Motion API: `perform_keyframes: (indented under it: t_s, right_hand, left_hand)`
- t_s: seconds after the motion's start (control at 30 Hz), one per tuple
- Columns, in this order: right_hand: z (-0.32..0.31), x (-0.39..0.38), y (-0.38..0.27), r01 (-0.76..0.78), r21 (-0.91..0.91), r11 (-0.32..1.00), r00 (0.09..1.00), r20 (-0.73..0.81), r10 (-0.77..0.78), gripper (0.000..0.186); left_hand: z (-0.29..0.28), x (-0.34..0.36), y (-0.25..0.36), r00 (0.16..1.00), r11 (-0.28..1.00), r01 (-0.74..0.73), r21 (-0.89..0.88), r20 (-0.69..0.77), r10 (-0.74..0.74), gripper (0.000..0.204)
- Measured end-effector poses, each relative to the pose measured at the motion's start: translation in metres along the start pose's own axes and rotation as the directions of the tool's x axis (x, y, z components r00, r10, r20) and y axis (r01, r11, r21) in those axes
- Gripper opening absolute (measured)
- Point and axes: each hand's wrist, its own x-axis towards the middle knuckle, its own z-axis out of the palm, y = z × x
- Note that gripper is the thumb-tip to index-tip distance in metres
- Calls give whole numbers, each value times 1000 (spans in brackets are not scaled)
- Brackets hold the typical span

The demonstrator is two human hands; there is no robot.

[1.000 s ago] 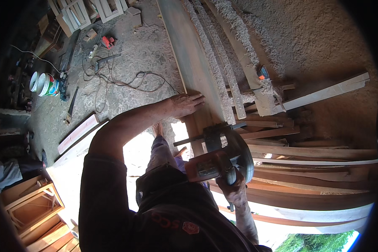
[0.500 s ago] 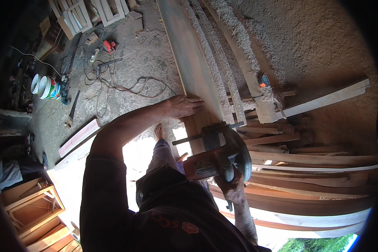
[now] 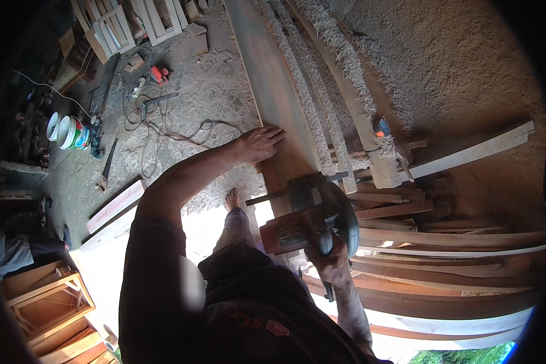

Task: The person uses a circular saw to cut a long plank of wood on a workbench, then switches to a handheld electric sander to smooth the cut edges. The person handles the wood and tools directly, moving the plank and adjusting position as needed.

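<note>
A circular saw [image 3: 297, 227] with a dark round guard and a reddish motor housing rests on a long wooden plank [image 3: 273, 91]. My right hand [image 3: 332, 262] is wrapped round the saw's rear handle. A thin guide bar [image 3: 264, 198] sticks out crosswise from the front of the saw. Ahead of the saw, my left hand [image 3: 261, 144] lies on the plank near its left edge, fingers stretched out. The blade and the cut line are hidden under the saw.
Shavings-covered boards [image 3: 340, 54] lie right of the plank, with an orange-and-dark tool [image 3: 382, 127] on one. Stacked planks [image 3: 449, 267] fill the right. On the left floor are a cable [image 3: 164, 130], a handsaw [image 3: 108, 162], a red power tool [image 3: 159, 75] and a white bucket [image 3: 73, 132].
The saw and my right hand have advanced a little along the plank. My left hand has slid farther forward along it too. The view has shifted slightly.
</note>
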Motion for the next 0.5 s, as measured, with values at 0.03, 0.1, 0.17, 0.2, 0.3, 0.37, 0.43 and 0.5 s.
perform_keyframes:
  t_s: [0.03, 0.1, 0.17, 0.2, 0.3, 0.37, 0.43, 0.5]
  right_hand:
    - [0, 4, -1, 24, -8, 1000, 1000, -2, -24, 45]
    - [0, 12, -2, 57, -28, 998, 998, 4, -57, 47]
    - [1, 20, -3, 46, -14, 999, 999, 10, -46, 48]
    - [2, 23, -4, 29, -8, 1000, 999, 19, -29, 48]
    - [4, 33, -5, 61, -10, 998, 998, 15, -61, 48]
    - [8, 35, -4, 105, -5, 994, 994, -32, -105, 28]
    - [9, 41, -3, 128, -13, 992, 990, -49, -129, 26]
    - [9, 50, -4, 131, -29, 991, 991, -34, -132, 38]
  left_hand:
    - [2, 1, -3, 1000, 1000, 8, 16, -5, -7, 58]
    - [2, 3, -9, 1000, 1000, 15, 22, 3, -15, 62]
    - [1, 3, -16, 1000, 1000, 28, 13, -4, -28, 72]
    - [1, 2, -18, 999, 999, 32, -1, -7, -32, 80]
    - [3, 0, -27, 999, 999, 27, -35, 31, -26, 105]
    - [9, -2, -27, 999, 999, 32, -37, 26, -32, 117]
    - [17, 0, -29, 998, 998, 56, -4, -40, -56, 122]
    - [24, 3, -34, 998, 999, 50, 9, -42, -49, 120]
